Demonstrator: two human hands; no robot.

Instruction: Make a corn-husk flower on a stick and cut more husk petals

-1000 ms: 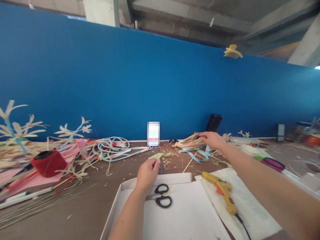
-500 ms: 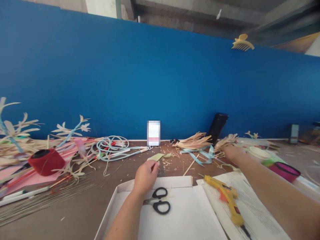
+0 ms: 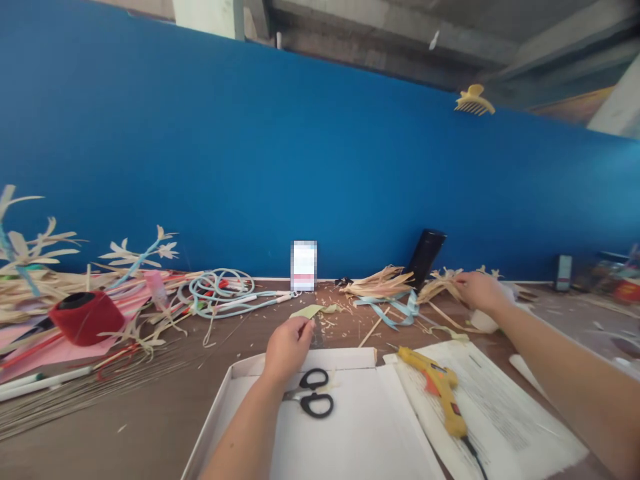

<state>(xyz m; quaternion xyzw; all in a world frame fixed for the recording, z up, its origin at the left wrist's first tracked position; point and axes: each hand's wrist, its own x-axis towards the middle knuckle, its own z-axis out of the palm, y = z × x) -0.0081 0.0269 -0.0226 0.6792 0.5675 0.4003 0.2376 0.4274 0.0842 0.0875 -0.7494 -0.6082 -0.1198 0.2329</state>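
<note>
Reaches with right hand (image 3: pixel 477 291) across the brown desk (image 3: pixel 150 433), touching with fingertips a loose bunch of pale, dry husk strips (image 3: pixel 437 287) just right of a tilted black cylinder (image 3: pixel 426 257); cannot tell about a firm grip on any. Holds left hand (image 3: pixel 287 345) over the far edge of a shallow, white cardboard tray (image 3: pixel 360 359), with grip pinched together just in front of a flat, pale-green strip (image 3: pixel 307 311); cannot tell about anything thin between the fingers. Contains, inside the tray, black-handled metal scissors (image 3: pixel 317 395), partly hidden by the left forearm. Beside the tray, rests a yellow glue gun (image 3: pixel 440 387) on a creased, printed paper sheet (image 3: pixel 500 393).
</note>
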